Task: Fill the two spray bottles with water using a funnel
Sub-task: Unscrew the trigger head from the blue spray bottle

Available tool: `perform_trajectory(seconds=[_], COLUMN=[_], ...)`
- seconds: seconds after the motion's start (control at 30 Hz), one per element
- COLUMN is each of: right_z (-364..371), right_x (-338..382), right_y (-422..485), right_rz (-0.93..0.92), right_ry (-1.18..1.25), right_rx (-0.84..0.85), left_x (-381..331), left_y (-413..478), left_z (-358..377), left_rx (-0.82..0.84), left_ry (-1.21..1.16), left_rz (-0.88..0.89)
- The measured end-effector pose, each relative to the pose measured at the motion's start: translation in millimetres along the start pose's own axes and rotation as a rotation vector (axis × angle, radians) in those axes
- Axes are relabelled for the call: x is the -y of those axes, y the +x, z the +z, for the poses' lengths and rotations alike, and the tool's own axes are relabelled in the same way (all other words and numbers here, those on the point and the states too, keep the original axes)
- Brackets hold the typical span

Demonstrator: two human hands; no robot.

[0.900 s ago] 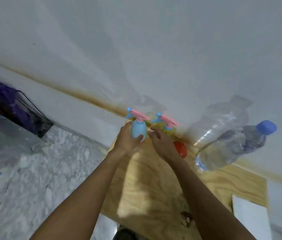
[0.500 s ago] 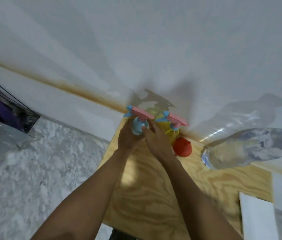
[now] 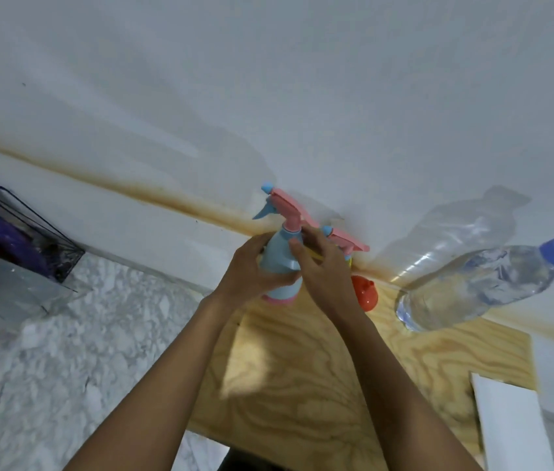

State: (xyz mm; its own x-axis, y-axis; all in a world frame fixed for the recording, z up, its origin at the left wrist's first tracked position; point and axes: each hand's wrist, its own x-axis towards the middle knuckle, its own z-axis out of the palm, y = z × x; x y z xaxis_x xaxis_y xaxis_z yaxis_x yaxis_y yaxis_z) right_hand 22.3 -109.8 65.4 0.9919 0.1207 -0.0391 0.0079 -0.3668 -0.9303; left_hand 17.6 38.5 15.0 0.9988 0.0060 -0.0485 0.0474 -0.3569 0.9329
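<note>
My left hand (image 3: pixel 246 271) grips the body of a light blue spray bottle (image 3: pixel 280 256) with a pink and blue trigger head, held above the wooden board (image 3: pixel 302 385). My right hand (image 3: pixel 324 266) has its fingers on the blue bottle's neck, just below the pink collar. Behind it stands a second spray bottle (image 3: pixel 348 244), yellow, mostly hidden by my right hand; only its pink trigger head shows. A red funnel (image 3: pixel 365 294) lies on the board by the wall. A large clear water bottle (image 3: pixel 479 287) with a blue cap stands at the right.
The wooden board lies against a white wall. A marble-patterned floor (image 3: pixel 65 351) spreads to the left, with a clear box (image 3: pixel 14 266) holding purple things at the far left. A white panel (image 3: pixel 513 426) sits at the board's right front corner.
My left hand has lifted the blue spray bottle up and toward me, away from the yellow one. My right hand moved onto its neck.
</note>
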Motion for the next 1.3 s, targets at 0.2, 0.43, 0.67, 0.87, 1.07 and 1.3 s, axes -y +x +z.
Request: perform_trajectory(seconds=[0.2,0.43,0.67,0.87,1.07,1.3], right_z=[-8,-32,-49,-61,-58,-45], right_x=[22,44,58,68,72,68], right_y=[-20,-44,-55,-58,-62,-69], right_rz=[-0.082,-0.193,-0.201,-0.216,-0.122,-0.067], right_ry=[0.064,0.233,0.311,0.267,0.398,0.576], right_rx=[-0.183,-0.179,-0.054,0.078,0.176,0.003], left_x=[-41,-73,-96,-105,-110,-108], left_y=[-24,-50,-67,-75,-81,-83], left_z=[-8,-3,-12,-19,-23,-18], left_rx=[0.055,0.016,0.122,0.166,0.175,0.094], left_ry=[0.011,-0.106,-0.078,-0.107,-0.143,-0.159], left_rz=[0.097,0.121,0.147,0.145,0.143,0.11])
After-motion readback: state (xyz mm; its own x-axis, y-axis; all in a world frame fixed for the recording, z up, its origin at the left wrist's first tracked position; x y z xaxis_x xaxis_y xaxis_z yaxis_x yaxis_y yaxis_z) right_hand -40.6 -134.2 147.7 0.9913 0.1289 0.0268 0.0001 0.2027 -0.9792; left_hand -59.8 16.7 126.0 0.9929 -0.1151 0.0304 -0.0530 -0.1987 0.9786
